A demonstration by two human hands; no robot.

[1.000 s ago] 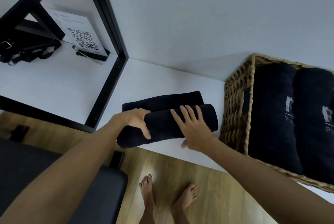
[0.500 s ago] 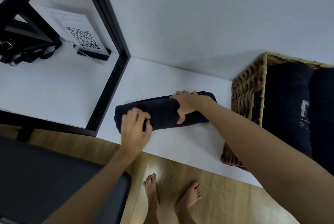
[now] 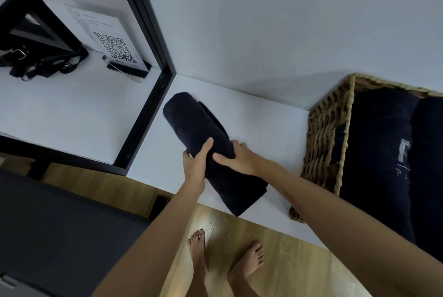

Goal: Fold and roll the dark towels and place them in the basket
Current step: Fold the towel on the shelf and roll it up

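Observation:
A rolled dark towel [image 3: 191,119] lies diagonally across the white shelf [image 3: 263,124], one end toward the black frame, the other over the shelf's front edge. My left hand [image 3: 195,163] grips its middle from the left side. My right hand [image 3: 236,158] clasps the same middle part from the right. Both hands are closed around the roll. To the right stands a wicker basket [image 3: 321,143] holding two rolled dark towels [image 3: 378,152], one with a pale printed logo.
A black metal frame [image 3: 143,114] borders the shelf on the left. Behind it are a QR code sign [image 3: 112,45] and black straps [image 3: 45,61]. A dark padded bench [image 3: 60,229] sits low at left. My bare feet stand on the wood floor [image 3: 275,272].
The roll has swung from lying sideways along the shelf to a diagonal. Both hands moved to its middle and now grip it. The basket appears farther right in view.

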